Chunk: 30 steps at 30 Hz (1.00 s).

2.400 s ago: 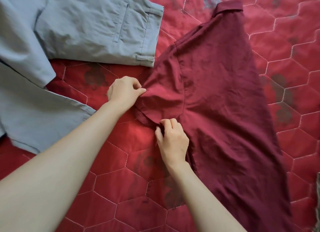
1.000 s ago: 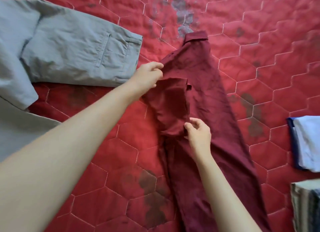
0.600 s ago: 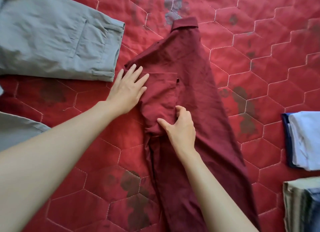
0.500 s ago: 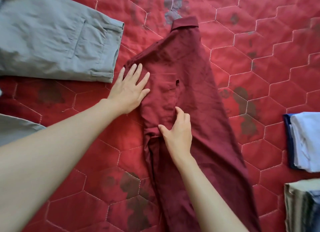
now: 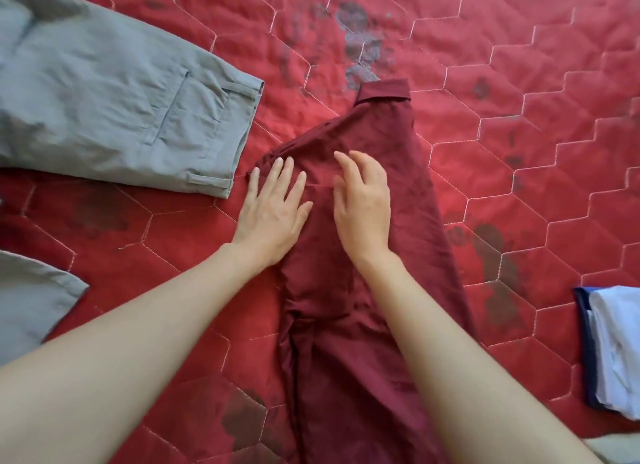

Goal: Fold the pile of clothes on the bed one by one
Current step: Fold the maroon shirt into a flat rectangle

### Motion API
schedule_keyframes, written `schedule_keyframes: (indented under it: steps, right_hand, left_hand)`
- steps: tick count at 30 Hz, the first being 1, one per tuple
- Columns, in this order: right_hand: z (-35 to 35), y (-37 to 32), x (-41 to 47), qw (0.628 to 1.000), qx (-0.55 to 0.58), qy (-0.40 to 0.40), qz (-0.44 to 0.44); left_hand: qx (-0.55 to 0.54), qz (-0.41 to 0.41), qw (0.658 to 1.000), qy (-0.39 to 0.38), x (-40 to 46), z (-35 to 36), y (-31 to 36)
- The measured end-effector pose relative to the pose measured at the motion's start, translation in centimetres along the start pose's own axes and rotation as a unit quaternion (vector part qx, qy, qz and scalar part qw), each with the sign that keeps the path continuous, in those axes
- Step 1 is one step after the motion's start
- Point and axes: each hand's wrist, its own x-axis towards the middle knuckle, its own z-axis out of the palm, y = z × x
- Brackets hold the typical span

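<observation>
Maroon shirt (image 5: 398,200) lying lengthwise on the red quilted bed (image 5: 519,82), collar at the far end, body running toward the near edge, already narrowed into a long strip. Sleeve, pinched and carried across a couple of seconds ago, now laid flat over the shirt's left side; grip released since then, both hands gone from pinching to flat smoothing. Judged from this: side fold on the left done, pressing of the crease in hand, lengthwise folds toward the collar likely next. Left hand (image 5: 273,210) resting palm down on the shirt's left edge, fingers (image 5: 280,172) straight and spread, tips near the shoulder seam, heel of the palm partly on the bedspread. Right hand (image 5: 363,204) just beside it, over the middle of the folded sleeve, fingers loosely bent and apart, holding nothing; whether the tips touch the cloth or hover just above, cannot tell. Farther out: grey trousers (image 5: 121,110) spread at far left, waistband close to the shirt's shoulder but apart from it; another grey garment (image 5: 31,307) at near left; a folded white and blue piece (image 5: 616,349) at the right edge, well apart.
</observation>
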Motion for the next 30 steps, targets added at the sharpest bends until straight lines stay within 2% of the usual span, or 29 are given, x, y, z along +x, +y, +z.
schedule_keyframes:
  steps: [3, 6, 10, 19, 30]
  right_hand:
    - [1.0, 0.3, 6.3, 0.989, -0.097, -0.075, -0.086]
    - [1.9, 0.7, 10.6, 0.953, -0.191, -0.167, -0.168]
    - [2.2, 0.6, 12.9, 0.917, -0.209, -0.245, -0.234]
    - [2.2, 0.6, 12.8, 0.906, -0.165, -0.252, -0.297]
    - [4.4, -0.5, 12.9, 0.932, -0.098, -0.240, -0.254]
  left_hand:
    - [-0.002, -0.036, 0.999, 0.022, -0.3, 0.7, 1.3]
    - [-0.006, -0.054, 0.998, 0.044, -0.8, 1.4, 2.1]
    - [-0.022, -0.047, 0.997, 0.065, -1.9, 2.0, 2.8]
    - [0.001, -0.020, 0.997, 0.070, -3.7, 2.7, 3.6]
    - [-0.001, -0.015, 0.998, 0.065, -4.0, 2.6, 4.1]
